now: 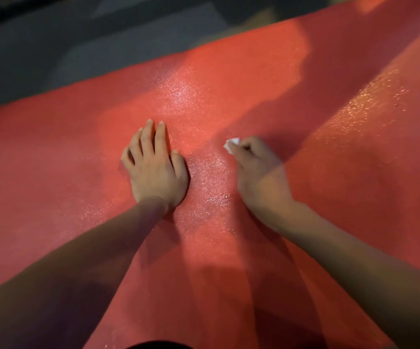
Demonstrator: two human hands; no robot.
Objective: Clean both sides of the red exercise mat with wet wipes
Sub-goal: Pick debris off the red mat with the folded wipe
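Pinching wipe (232, 144) (right hand (260, 172)) on mat (78, 172)

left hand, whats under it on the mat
The left hand lies flat, palm down, on the red mat. Only mat shows around it; anything beneath the palm is covered. The white wipe is in the right hand.

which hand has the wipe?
The right hand, pinching the white wipe. The left hand lies flat on the red mat.
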